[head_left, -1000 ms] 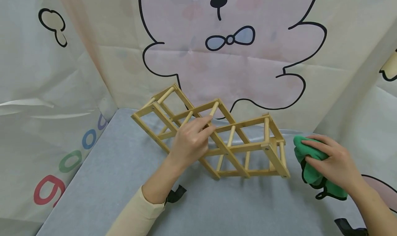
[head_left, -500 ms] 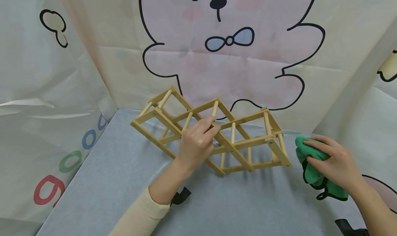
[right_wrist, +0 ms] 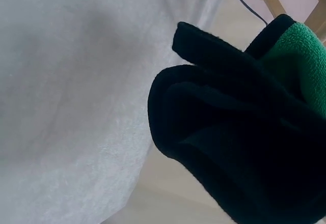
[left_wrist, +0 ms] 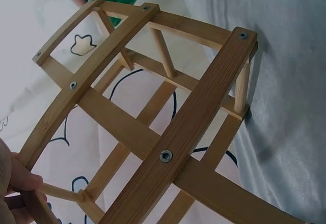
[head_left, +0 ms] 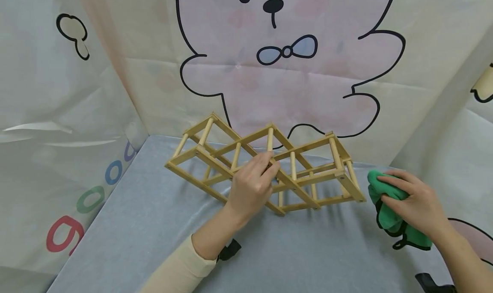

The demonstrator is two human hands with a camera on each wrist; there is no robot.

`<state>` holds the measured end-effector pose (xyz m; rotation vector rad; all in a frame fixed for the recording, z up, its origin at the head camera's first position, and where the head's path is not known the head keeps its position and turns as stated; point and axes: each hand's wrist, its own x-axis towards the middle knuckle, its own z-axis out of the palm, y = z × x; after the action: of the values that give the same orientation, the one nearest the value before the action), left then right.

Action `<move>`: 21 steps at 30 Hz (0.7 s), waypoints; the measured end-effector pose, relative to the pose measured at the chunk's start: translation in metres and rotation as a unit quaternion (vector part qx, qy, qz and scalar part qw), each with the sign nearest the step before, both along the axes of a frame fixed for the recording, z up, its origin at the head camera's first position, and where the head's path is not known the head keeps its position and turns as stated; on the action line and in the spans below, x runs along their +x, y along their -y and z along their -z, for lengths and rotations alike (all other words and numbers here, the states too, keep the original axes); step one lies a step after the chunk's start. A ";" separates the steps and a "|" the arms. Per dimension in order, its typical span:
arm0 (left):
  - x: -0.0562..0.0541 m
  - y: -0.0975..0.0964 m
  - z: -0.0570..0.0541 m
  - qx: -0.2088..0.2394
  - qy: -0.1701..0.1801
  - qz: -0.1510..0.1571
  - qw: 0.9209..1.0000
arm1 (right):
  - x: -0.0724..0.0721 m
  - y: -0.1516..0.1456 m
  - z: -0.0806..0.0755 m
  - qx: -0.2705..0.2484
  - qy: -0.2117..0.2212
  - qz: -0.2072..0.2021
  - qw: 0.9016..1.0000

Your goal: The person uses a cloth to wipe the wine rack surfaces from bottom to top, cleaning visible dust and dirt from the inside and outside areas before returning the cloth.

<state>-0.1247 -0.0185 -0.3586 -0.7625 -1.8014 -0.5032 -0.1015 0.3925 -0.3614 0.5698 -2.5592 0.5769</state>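
In the head view, a folding wooden rack (head_left: 300, 190) of crossed slats and round dowels, like a wine rack, stands tilted at the middle of the table. My left hand (head_left: 250, 186) grips one of its upper slats near the centre. The left wrist view shows metal rivets at the joints of the slats (left_wrist: 204, 91), with a thumb and fingers at the lower left edge. Off the rack's right end, my right hand (head_left: 417, 199) holds a bunched green cloth (head_left: 389, 218) with black edging and a loop. Dark folds of that cloth (right_wrist: 310, 61) fill much of the right wrist view.
A pale blue-grey cloth (head_left: 115, 241) covers the table. Behind it hangs a backdrop (head_left: 246, 79) printed with a cartoon bear, close to the rack's far side. Side sheets (head_left: 34, 164) rise at left and right. Black straps (head_left: 230, 251) show at both wrists.
My left hand has shifted right with the rack. The rack's right end has swung up and back in the head view, while its left end has dipped. My right hand and the cloth barely move.
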 end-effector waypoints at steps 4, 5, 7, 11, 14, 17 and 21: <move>0.003 0.000 0.003 0.001 -0.003 -0.002 1.000 | -0.002 0.001 0.004 0.005 0.014 0.011 1.000; 0.004 -0.001 0.004 0.002 -0.004 -0.002 1.000 | -0.002 0.001 0.005 0.008 0.019 0.015 1.000; 0.004 -0.002 0.004 0.002 -0.007 -0.003 1.000 | -0.003 0.000 0.007 0.013 0.037 0.027 0.999; 0.006 -0.004 0.006 0.001 -0.007 -0.002 1.000 | -0.005 -0.004 0.013 0.025 0.067 0.044 0.996; 0.007 -0.005 0.006 0.001 -0.004 0.001 1.000 | -0.010 -0.007 0.021 0.025 0.091 0.050 0.994; 0.007 -0.004 0.006 0.000 -0.001 0.002 1.000 | -0.014 -0.009 0.031 0.022 0.119 0.054 0.991; 0.008 -0.003 0.005 -0.009 0.005 0.007 1.000 | -0.019 -0.013 0.043 0.024 0.161 0.071 0.984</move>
<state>-0.1170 -0.0155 -0.3635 -0.7857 -1.8122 -0.5015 -0.1203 0.4058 -0.4040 0.3262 -2.8952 0.6000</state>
